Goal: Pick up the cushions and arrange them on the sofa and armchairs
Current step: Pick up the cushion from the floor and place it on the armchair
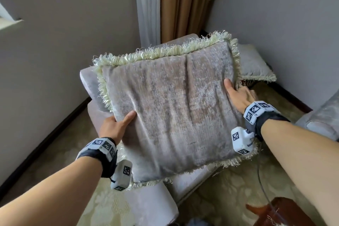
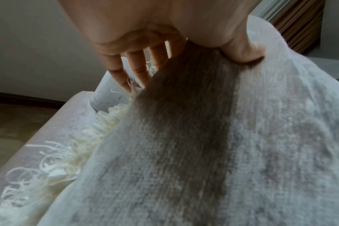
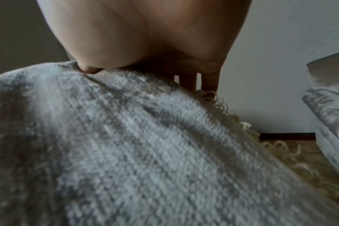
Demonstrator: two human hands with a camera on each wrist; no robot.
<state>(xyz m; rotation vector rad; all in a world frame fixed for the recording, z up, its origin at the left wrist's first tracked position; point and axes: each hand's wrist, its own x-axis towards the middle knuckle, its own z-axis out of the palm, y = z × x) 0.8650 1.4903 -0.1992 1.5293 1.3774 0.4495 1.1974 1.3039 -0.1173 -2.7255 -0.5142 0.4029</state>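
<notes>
A large grey velvet cushion [image 1: 170, 104] with a cream fringe is held in the air over a pale grey armchair [image 1: 91, 86]. My left hand [image 1: 117, 124] grips its lower left edge, thumb on the front face and fingers [image 2: 139, 67] behind. On the right edge my right hand [image 1: 236, 93] grips it the same way, thumb on the front and fingers [image 3: 190, 82] behind the fringe. The cushion [image 2: 203, 145] fills the left wrist view, and the cushion [image 3: 126, 145] fills the right wrist view. A second fringed grey cushion [image 1: 255, 64] lies behind, to the right of the armchair.
Grey walls close the corner, with brown and white curtains [image 1: 176, 3] behind the armchair. Part of a grey sofa [image 1: 322, 115] shows at the right edge. A patterned cream carpet [image 1: 229, 185] covers the floor. A wooden piece of furniture [image 1: 275, 211] stands at the bottom right.
</notes>
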